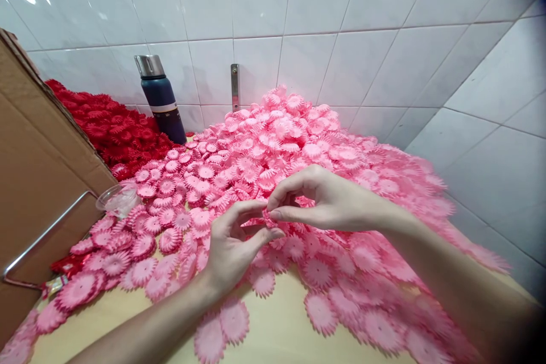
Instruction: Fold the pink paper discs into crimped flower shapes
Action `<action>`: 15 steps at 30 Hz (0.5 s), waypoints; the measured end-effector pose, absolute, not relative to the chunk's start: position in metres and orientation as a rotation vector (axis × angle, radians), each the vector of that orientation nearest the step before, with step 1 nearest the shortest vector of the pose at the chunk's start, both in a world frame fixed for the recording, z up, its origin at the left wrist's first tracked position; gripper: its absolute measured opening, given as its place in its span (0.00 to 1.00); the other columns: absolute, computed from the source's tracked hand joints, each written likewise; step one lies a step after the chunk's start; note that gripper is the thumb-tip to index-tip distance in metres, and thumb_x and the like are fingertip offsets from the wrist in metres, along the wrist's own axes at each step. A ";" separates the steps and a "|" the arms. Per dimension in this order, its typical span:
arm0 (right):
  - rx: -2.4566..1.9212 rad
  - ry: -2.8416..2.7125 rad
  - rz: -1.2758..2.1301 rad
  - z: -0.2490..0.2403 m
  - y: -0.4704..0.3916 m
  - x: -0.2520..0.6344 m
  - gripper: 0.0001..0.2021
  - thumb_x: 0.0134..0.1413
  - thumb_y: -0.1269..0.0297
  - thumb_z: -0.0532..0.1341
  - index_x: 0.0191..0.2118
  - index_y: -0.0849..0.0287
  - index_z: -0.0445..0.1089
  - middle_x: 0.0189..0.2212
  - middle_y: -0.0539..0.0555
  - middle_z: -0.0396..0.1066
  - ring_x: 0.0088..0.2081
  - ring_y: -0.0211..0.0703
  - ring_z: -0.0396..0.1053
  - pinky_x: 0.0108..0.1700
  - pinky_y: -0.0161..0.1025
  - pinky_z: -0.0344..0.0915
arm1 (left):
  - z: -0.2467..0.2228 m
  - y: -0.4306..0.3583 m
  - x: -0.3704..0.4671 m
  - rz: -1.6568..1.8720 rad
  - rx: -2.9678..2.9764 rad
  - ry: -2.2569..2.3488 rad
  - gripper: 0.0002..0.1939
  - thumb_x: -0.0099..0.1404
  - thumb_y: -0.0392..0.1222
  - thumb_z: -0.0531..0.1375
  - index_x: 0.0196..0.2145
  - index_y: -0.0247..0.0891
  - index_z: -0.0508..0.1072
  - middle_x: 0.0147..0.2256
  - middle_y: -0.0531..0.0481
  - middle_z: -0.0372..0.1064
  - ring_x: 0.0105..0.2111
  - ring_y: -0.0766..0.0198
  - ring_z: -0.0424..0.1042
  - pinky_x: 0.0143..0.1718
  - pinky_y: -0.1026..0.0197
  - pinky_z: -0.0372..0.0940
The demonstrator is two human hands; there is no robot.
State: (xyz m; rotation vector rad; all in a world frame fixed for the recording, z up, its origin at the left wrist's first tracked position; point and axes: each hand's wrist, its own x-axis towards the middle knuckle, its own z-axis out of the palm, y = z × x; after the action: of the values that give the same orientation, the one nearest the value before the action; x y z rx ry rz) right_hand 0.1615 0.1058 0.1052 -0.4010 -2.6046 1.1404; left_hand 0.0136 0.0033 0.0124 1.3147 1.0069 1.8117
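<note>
My left hand (236, 242) and my right hand (319, 199) meet over the middle of the table, fingertips almost touching. Between them is a small pink petal piece (267, 217), mostly hidden by the fingers. The right thumb and index finger pinch it from above, while the left thumb and fingers close round its lower left side. Below and behind both hands spreads a large heap of pink fabric flower discs (294, 125) with fringed edges. Two loose pink discs (234, 320) lie on the yellowish tabletop (273, 318) near my left forearm.
A dark blue bottle (164, 102) with a steel cap stands at the back left, before a red petal heap (115, 131). At left are a cardboard box (42, 182), a bent metal rod (51, 233) and a clear plastic cup (119, 200). White tiled walls (319, 0) bound the table.
</note>
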 end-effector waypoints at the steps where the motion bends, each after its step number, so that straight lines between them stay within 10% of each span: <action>1: -0.397 -2.606 1.142 0.105 0.106 0.162 0.07 0.56 0.66 0.62 0.35 0.61 0.77 0.28 0.52 0.77 0.28 0.35 0.70 0.29 0.32 0.66 | 0.012 0.003 0.013 1.811 1.318 1.012 0.17 0.55 0.27 0.67 0.42 0.40 0.75 0.39 0.51 0.78 0.39 0.62 0.79 0.38 0.62 0.78; 15: -0.416 -2.624 1.111 0.105 0.106 0.163 0.07 0.56 0.66 0.62 0.35 0.60 0.78 0.28 0.52 0.77 0.28 0.35 0.71 0.29 0.31 0.66 | 0.012 0.003 0.014 1.817 1.327 1.008 0.18 0.54 0.27 0.67 0.41 0.41 0.75 0.39 0.52 0.78 0.38 0.64 0.79 0.38 0.65 0.78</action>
State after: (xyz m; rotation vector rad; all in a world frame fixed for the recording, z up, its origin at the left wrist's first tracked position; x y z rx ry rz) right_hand 0.1627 0.1055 0.1048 -0.4157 -2.6242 1.1107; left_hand 0.0139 0.0025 0.0124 1.3270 1.0081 1.8167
